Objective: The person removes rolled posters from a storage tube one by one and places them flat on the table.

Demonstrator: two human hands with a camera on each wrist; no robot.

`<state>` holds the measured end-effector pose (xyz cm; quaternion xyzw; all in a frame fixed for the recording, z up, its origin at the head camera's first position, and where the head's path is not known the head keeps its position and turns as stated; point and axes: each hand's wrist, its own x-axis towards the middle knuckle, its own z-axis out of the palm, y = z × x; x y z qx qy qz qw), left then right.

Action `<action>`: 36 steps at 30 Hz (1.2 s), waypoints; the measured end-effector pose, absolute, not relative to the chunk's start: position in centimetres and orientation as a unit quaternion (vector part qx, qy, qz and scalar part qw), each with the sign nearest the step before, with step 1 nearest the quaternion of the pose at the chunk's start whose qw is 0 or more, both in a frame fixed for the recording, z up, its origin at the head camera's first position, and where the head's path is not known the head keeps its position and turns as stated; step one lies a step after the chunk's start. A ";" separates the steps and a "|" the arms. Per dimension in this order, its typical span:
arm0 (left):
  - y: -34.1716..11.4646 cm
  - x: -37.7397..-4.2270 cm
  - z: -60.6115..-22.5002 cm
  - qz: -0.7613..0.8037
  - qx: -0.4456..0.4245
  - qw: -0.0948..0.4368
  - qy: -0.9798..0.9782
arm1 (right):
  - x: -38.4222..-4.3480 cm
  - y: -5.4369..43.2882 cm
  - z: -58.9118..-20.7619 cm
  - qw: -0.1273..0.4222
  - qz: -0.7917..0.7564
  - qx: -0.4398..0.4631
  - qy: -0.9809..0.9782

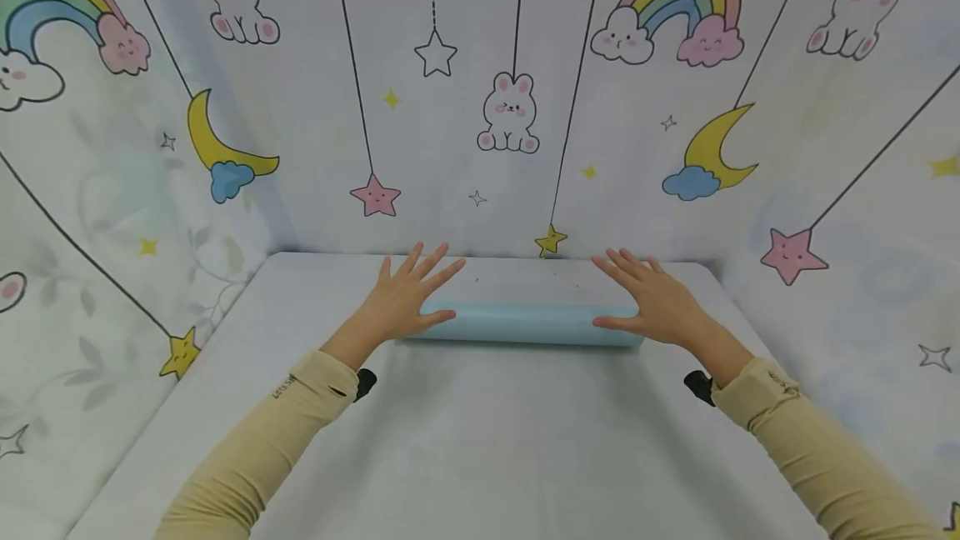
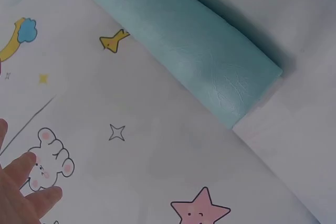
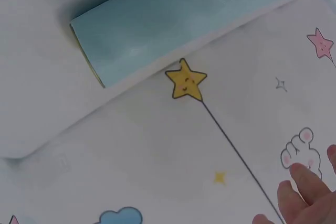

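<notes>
On the head view I've got fingers (image 1: 444, 274) spread wide on both left hand (image 1: 400, 300) and right hand (image 1: 658, 303), mid-frame. Thumbs overlap the light-blue roll (image 1: 525, 325), which lies crosswise at frame centre; can't tell about contact. White table (image 1: 487, 432) underneath, beige sleeves (image 1: 255, 448) lower left and lower right, cartoon-print backdrop (image 1: 457, 140) across the top.

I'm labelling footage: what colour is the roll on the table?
Light blue; the roll shows best in the head view.
</notes>
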<state>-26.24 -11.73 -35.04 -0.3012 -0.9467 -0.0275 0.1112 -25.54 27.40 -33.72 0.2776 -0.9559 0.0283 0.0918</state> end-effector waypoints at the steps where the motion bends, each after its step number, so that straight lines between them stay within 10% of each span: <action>1: -11.7 -26.3 -35.1 -0.027 -0.301 0.111 -0.947 | -25.6 27.5 -33.8 0.091 0.031 0.275 -0.957; 36: -12.5 -27.3 -38.0 -0.058 -0.311 0.089 -0.944 | -26.6 28.1 -36.5 0.059 0.088 0.255 -0.961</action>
